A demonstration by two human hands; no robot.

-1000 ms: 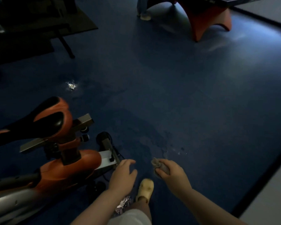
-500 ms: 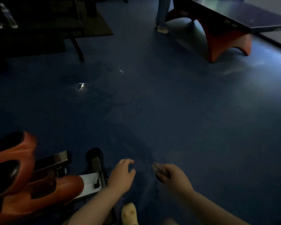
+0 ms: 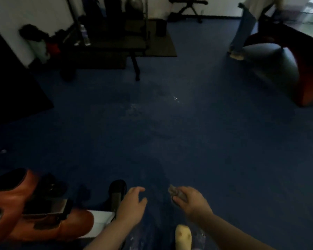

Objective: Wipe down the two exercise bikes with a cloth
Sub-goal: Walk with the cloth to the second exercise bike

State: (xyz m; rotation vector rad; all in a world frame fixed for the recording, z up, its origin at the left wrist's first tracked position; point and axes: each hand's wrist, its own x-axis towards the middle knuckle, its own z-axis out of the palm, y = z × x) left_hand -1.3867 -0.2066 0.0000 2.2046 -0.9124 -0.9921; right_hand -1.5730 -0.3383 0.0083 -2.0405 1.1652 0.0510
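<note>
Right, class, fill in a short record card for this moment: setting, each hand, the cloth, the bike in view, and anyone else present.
setting: dim gym room with a dark blue floor
left hand: holds nothing, fingers loosely curled, beside the bike's rear end
right hand: grips the cloth
cloth: small, grey, bunched up, touching no bike
exercise bike: orange and black, lower left, partly out of frame
second bike: not identifiable in this view
other person: only the legs show, standing top right by an orange-based table
</note>
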